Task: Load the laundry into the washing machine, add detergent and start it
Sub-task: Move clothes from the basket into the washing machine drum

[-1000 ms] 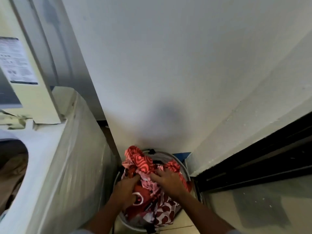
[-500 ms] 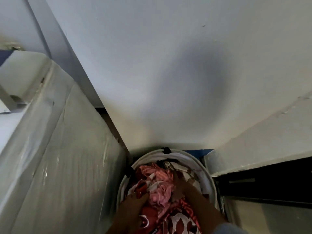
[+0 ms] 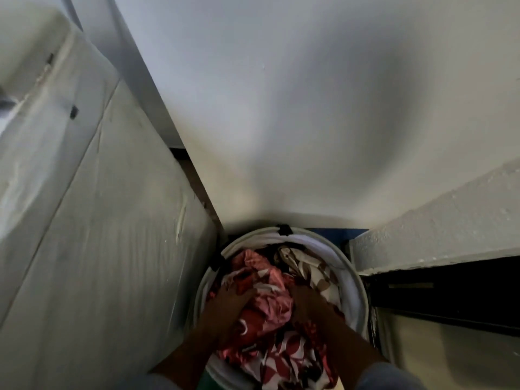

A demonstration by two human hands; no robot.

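Hands deeper in the basket than 1 second ago: then both rested on top of a raised red bundle, now both are sunk into the heap. View has also tipped down and right; the washer's open top, seen at the left edge then, is out of frame. Judged: a fresh armful is being gathered, loading not finished, detergent and start not yet reached.

Left hand (image 3: 230,301) reaches in from below, fingers curled into the red patterned cloth (image 3: 264,302) at its left side. Right hand (image 3: 308,302) mirrors it, fingers buried between red cloth and a cream-and-brown piece (image 3: 309,268). Both appear closed on fabric; how firmly, cannot tell, fingertips hidden. Forearms converge, elbows near the bottom edge.

Laundry basket (image 3: 354,280), round, white-rimmed, on the floor, just beside the washing machine (image 3: 92,235), whose wrapped side fills the left. Wall (image 3: 281,94) behind.
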